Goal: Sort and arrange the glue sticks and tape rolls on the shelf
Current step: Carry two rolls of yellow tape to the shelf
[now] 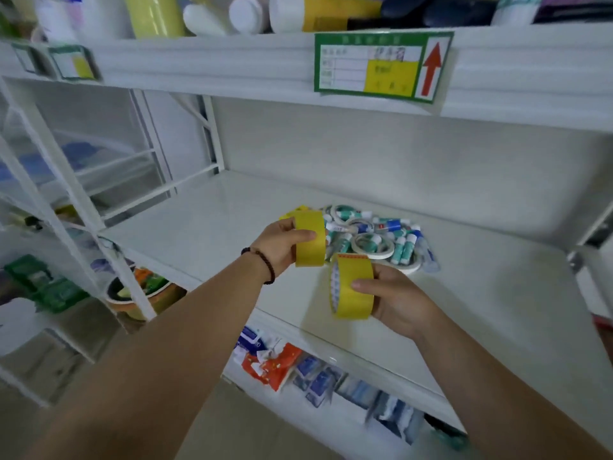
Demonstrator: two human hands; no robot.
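A white shelf (205, 224) carries a jumbled pile of glue sticks (403, 242) and thin white tape rolls (373, 249) near its middle. My left hand (278, 247) grips a wide yellow tape roll (310, 239) just left of the pile, held upright above the shelf. My right hand (398, 298) grips a second yellow tape roll (351, 287) in front of the pile, near the shelf's front edge. Another yellow roll's edge peeks out behind the left one. A dark bead bracelet circles my left wrist.
The shelf above (232, 61) bears a green price label with a red arrow (381, 66) and white and yellow bottles (252, 13). Packets (275, 360) lie on the shelf below. A white rack (76, 194) with goods stands at the left. Bare shelf surface spreads left and right of the pile.
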